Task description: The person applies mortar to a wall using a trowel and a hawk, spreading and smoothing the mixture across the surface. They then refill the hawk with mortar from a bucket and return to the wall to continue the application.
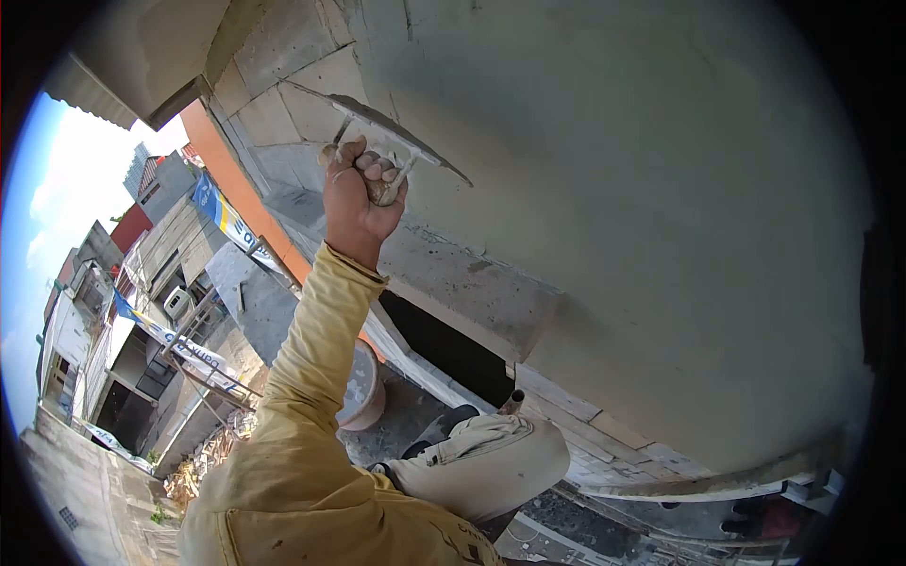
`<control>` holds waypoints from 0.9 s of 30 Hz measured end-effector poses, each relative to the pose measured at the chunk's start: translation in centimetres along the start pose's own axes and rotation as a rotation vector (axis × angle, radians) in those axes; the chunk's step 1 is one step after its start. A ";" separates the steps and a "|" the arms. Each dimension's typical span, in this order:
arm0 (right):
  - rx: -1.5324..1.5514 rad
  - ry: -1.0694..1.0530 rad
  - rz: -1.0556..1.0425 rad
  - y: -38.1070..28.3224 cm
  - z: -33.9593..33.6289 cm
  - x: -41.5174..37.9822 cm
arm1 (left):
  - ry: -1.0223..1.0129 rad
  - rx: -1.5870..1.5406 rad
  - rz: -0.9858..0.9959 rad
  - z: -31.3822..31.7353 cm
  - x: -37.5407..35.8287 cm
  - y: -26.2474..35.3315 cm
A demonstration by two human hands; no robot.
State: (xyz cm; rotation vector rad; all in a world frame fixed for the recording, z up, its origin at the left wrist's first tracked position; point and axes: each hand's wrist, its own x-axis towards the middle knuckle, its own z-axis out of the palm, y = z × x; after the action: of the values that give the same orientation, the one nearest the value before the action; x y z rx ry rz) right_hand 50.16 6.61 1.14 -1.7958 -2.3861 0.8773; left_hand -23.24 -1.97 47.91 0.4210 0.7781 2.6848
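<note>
From the head camera, which is tipped steeply, one arm in a yellow sleeve (311,358) rises from the lower middle toward eleven o'clock, and I take it for the left hand (357,203), though the tilt leaves some doubt. Its fingers (377,170) are wrapped tight round the handle of a plastering trowel (396,141), knuckles toward the camera, so the grip is a closed fist with no gap showing. The blade lies flat, or nearly so, against the grey rendered wall (642,208), its long edge running from ten o'clock down to four o'clock of the hand; held that way, the steel can press and smooth the wet coat rather than dig into it. Just left of the blade bare blocks (283,104) with visible joints remain uncovered, while the render spreads smoothly to the right. The right hand is not in view, so its fingers cannot be told. At six o'clock of the fist, partly behind the sleeve, a pale bucket (363,391) stands on the concrete ledge (415,415), near enough to be reached; its inside looks grey, but what fills it cannot be made out. A bent knee in light trousers (491,457) sits at five o'clock, beside the bucket.
</note>
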 end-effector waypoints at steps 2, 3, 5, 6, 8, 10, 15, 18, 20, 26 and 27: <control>0.020 -0.016 0.016 -0.7 -1.0 0.1 | 0.206 -0.016 -0.105 -3.4 -2.5 -3.5; 0.033 -0.022 0.025 -1.0 -1.3 0.2 | 0.264 -0.032 -0.174 -5.5 -2.8 -5.3; 0.056 -0.031 0.045 -1.7 -2.0 0.3 | 0.430 -0.015 -0.235 -8.0 -3.9 -8.2; 0.064 -0.041 0.054 -1.9 -2.4 0.3 | 0.440 -0.016 -0.239 -9.3 -3.6 -9.7; 0.081 -0.061 0.069 -2.4 -3.2 0.4 | 0.485 -0.083 -0.322 -11.4 -3.1 -12.2; 0.105 -0.071 0.081 -3.2 -3.8 1.0 | 0.481 -0.111 -0.352 -11.6 -2.4 -13.7; 0.166 -0.102 0.113 -4.6 -4.7 2.3 | 0.514 -0.097 -0.289 -9.5 -1.8 -15.2; 0.206 -0.133 0.154 -4.5 -4.6 1.7 | 0.533 -0.057 -0.288 -10.2 -0.7 -14.5; 0.238 -0.141 0.176 -4.6 -4.6 1.7 | 0.518 -0.035 -0.264 -10.2 0.4 -13.6; 0.338 -0.166 0.242 -4.2 -4.1 0.9 | 0.308 -0.035 -0.115 -5.1 4.5 -7.3; 0.355 -0.170 0.247 -4.1 -4.0 1.0 | 0.272 -0.033 -0.083 -3.3 5.2 -5.8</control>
State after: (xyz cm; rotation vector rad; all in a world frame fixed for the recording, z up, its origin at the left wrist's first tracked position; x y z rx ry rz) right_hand 47.61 8.42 6.00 -1.9545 -1.9493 1.4290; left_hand -27.87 3.10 42.95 0.0132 0.8034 2.7044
